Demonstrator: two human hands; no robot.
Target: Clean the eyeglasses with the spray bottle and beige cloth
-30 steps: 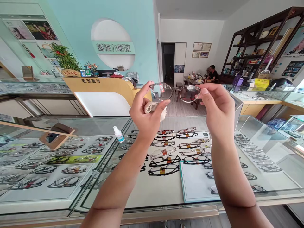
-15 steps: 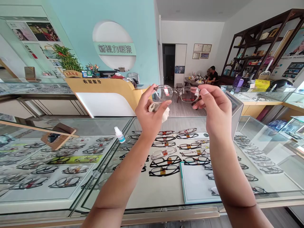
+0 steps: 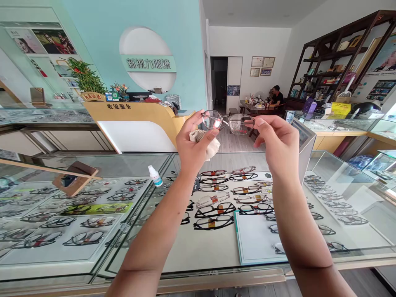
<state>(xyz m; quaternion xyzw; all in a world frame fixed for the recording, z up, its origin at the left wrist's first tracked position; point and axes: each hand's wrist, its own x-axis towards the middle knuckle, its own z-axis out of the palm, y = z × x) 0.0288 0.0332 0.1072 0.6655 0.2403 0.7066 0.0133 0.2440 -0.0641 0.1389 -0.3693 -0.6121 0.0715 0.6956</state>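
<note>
A pair of thin-framed eyeglasses (image 3: 240, 124) is held up above the glass counter, its lenses toward me. My left hand (image 3: 194, 142) grips the left side of the frame between thumb and fingers. Bunched in that same palm is a pale cleaning cloth (image 3: 211, 150). The right end of the frame is pinched by my right hand (image 3: 276, 138), with its fingers curled. Below and left, a small white spray bottle (image 3: 155, 176) with a blue label stands on the counter's glass top.
Rows of eyeglasses (image 3: 215, 209) lie inside the glass display counter (image 3: 185, 258). A wooden stand (image 3: 76, 179) is on the left counter. Beyond is a yellow-and-white cash desk (image 3: 136, 134). A person (image 3: 277, 98) sits at a table at the back.
The eyeglasses have tilted and turned, their right end coming down and left. My right hand has moved slightly left with them; more of the cloth shows below my left hand.
</note>
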